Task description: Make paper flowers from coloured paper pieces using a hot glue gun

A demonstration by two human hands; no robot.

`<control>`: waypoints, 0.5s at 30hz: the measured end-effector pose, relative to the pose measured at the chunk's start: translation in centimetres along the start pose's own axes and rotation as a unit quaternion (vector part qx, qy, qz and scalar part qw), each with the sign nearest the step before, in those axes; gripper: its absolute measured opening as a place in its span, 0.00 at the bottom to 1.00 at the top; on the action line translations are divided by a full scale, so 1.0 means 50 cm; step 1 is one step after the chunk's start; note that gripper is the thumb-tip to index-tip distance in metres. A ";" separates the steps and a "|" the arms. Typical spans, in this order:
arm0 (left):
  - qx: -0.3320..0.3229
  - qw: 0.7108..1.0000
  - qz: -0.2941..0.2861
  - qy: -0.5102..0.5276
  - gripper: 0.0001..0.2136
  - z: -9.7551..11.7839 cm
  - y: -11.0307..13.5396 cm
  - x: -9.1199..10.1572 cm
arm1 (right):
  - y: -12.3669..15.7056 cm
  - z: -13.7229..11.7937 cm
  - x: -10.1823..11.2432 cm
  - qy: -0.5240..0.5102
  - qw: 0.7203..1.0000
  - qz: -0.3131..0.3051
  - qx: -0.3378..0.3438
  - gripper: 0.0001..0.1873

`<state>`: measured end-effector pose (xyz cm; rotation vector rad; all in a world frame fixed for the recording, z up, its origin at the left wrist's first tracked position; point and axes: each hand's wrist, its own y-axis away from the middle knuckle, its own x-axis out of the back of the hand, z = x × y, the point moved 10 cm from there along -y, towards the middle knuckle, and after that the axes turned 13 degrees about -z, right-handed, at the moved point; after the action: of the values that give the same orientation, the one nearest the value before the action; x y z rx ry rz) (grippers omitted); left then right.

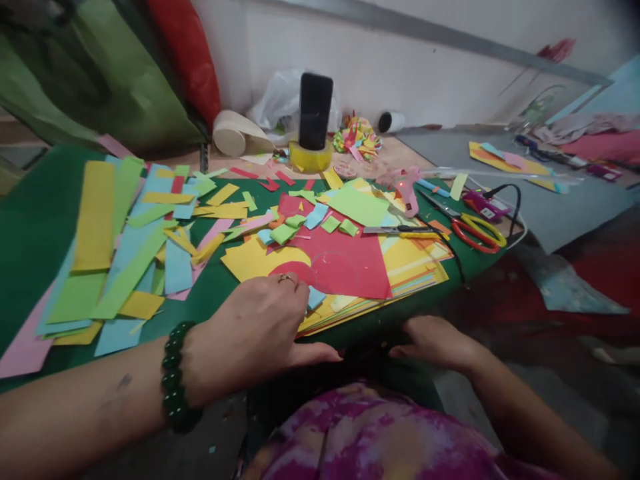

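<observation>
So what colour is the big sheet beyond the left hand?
The big sheet beyond the left hand is red, seen in the head view.

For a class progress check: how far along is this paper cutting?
Done: many cut strips lie on the green mat. In hand: the left hand presses the sheet stack; the right hand sits at the mat's edge. Left, probably: the stack uncut, scissors idle.

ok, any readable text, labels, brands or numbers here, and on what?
No text can be read.
White label on the purple tool: too blurred.
Phone on the yellow tape roll: screen dark, nothing shown.
Paper stack under the left hand: no print visible.
</observation>
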<state>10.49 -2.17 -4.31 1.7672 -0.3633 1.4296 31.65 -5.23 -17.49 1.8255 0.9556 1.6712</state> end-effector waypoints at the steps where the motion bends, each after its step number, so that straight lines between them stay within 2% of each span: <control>1: 0.000 1.000 0.000 -0.002 0.31 0.000 0.000 0.000 | -0.020 0.026 -0.031 -0.041 0.999 0.003 -0.022 0.25; 2: 0.000 1.000 0.000 -0.004 0.32 0.000 0.000 -0.001 | -0.040 0.029 -0.052 -0.107 0.994 0.020 0.009 0.30; 3: 0.000 1.000 0.000 -0.004 0.32 0.000 0.000 -0.002 | -0.057 0.014 -0.068 -0.190 0.978 0.035 0.077 0.34; 4: 0.000 1.000 0.001 -0.005 0.32 -0.001 0.000 -0.003 | -0.069 -0.005 -0.075 -0.285 0.946 0.054 0.147 0.39; 6: 0.001 1.000 0.001 -0.006 0.32 -0.002 0.000 -0.005 | -0.089 -0.054 -0.086 -0.442 0.858 0.053 0.255 0.44; 8: 0.004 1.000 0.003 -0.007 0.31 -0.003 0.000 -0.004 | -0.106 -0.122 -0.111 -0.519 0.795 -0.026 0.312 0.44; 9: 0.004 1.000 0.004 -0.007 0.31 -0.003 0.000 -0.003 | -0.109 -0.155 -0.124 -0.525 0.782 -0.075 0.327 0.42; 10: 0.003 1.000 0.005 -0.006 0.31 -0.002 0.001 -0.002 | -0.108 -0.181 -0.138 -0.514 0.782 -0.119 0.334 0.41; 12: -0.002 1.000 0.007 -0.002 0.31 0.000 0.002 0.001 | -0.102 -0.190 -0.156 -0.467 0.804 -0.166 0.328 0.42; 13: -0.004 1.000 0.008 0.002 0.31 0.000 0.002 0.003 | -0.097 -0.173 -0.160 -0.440 0.821 -0.172 0.319 0.42; 15: -0.004 1.000 0.009 0.007 0.32 0.000 0.003 0.005 | -0.081 -0.106 -0.163 -0.398 0.853 -0.163 0.295 0.41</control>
<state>10.46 -2.21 -4.00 1.7501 -0.3781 1.4506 25.68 -9.42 -25.06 2.2544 1.3382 0.3086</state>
